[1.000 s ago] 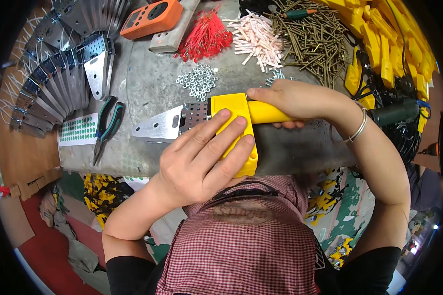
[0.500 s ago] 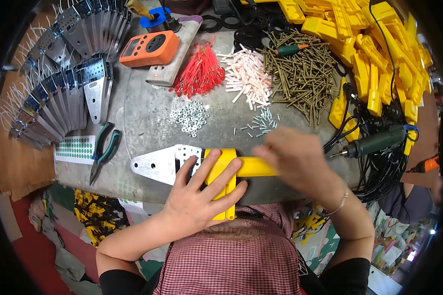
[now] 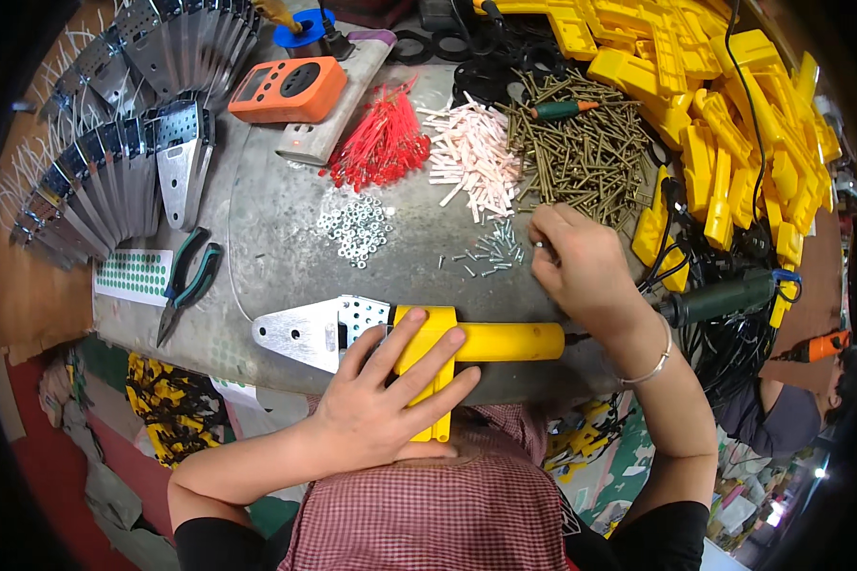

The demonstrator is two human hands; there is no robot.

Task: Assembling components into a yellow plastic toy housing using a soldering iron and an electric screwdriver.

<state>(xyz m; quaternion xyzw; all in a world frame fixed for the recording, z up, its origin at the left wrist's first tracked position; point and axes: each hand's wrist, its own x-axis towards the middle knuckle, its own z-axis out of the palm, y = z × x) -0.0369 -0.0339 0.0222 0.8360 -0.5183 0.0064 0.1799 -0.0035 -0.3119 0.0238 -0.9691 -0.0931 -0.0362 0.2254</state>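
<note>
Yellow bracket lay at near edge of desk, over perforated end of metal hinge plate. Your left hand pressed flat on bracket, fingers spread. Your right hand reached to small screws, fingertips pinched together at pile; whether you held screw, cannot tell. Pliers lay well left, beside green sticker sheet.
</note>
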